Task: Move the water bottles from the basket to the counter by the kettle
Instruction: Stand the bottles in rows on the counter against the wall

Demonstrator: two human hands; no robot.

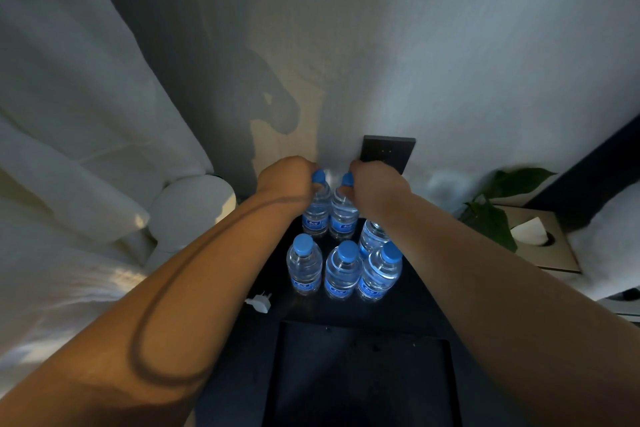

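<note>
Nearest, well in front of the wall plate [388, 153], a dark rectangular tray [363, 374] lies on the dark bench [426, 302]. Both bare forearms stretch past its sides toward the plate. A white plug adapter [259, 302] lies at the bench's left edge, nearer than the plate and to its left.

Further in, three bottles [343, 270] with blue caps stand upright in a row on the bench below the plate. A fourth bottle [372, 236] stands behind the row's right end, partly hidden by the right forearm.

Just beneath the plate, the left hand [287, 180] has its grip curled round the neck of the left-hand bottle [317, 211]. The right hand [375, 187] grips the neck of the right-hand bottle [343, 218] the same way. These two stand upright and side by side; whether their bases touch the bench cannot be told.

Left of the plate are a white rounded object [194, 208] and a pale curtain [86, 114]. Right of it are a leafy plant [491, 218] and a tissue box [540, 239]. The plate itself is fixed to a grey-white wall [450, 45].
</note>
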